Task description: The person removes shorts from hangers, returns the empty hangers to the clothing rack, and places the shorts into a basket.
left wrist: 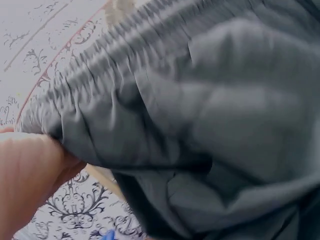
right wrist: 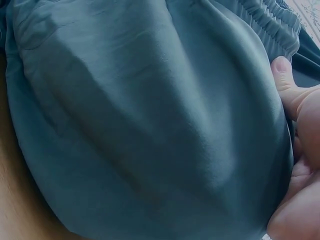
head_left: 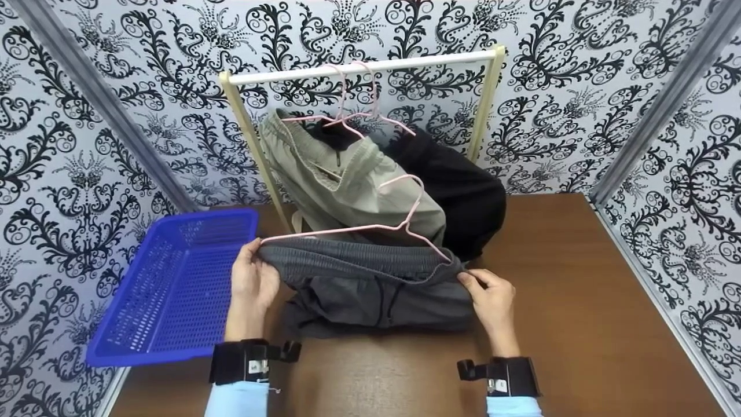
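Dark gray pants [head_left: 347,304] with an elastic waistband and drawstring [head_left: 380,301] sit at the center of the head view, held up by both hands above the tabletop [head_left: 579,289]. The left hand [head_left: 255,281] pinches the waistband's left corner, where one end of a pink hanger [head_left: 347,230] meets the cloth; the right hand [head_left: 492,298] pinches the right corner between thumb and fingers. The hanger's right arm reaches inside the waistband; whether its left tip does too is hard to tell. Behind, in the upper middle, pale gray-green pants [head_left: 347,194] and a black garment [head_left: 472,191] hang on pink hangers from a rack's white rail [head_left: 278,76]. A blue basket [head_left: 200,217] stands at left.
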The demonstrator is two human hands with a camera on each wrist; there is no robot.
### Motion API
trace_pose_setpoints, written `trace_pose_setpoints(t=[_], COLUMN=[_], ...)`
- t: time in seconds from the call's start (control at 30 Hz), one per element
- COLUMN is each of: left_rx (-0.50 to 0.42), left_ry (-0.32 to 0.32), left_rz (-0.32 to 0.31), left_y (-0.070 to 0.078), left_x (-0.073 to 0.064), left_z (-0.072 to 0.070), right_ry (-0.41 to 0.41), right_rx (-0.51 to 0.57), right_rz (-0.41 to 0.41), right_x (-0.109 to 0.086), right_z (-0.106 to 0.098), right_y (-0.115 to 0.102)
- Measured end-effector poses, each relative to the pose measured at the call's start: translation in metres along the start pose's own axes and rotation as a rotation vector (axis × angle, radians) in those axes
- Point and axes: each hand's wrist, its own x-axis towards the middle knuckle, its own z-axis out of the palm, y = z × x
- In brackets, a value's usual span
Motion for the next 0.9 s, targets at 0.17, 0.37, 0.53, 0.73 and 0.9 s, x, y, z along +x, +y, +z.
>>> trace_pose_setpoints(t=[0.17, 0.37, 0.53, 0.73, 0.9], left_rx=[0.230, 0.557, 0.720, 0.972, 1.358], left_ry=[-0.049, -0.052, -0.025, -0.007, -0.007], left_rz=[-0.009, 0.069, 0.050, 0.066, 0.117], left_y=[0.001, 0.003, 0.006, 0.012, 0.017], left_x=[-0.004, -0.004, -0.004, -0.001, 0.003], left_z=[-0.002, -0.002, -0.006, -0.005, -0.007], right_ry=[-0.011, -0.014, -0.012, -0.038, -0.029], right_rx=[-0.029, -0.053, -0.064, -0.083, -0.096], right_rz=[0.065, 0.074, 0.063, 0.063, 0.035], right_x=[0.002, 0.003, 0.002, 0.004, 0.003], right_z=[-0.001, -0.003, -0.003, -0.004, -0.003], right_y=[-0.002, -0.004, -0.004, -0.005, -0.004])
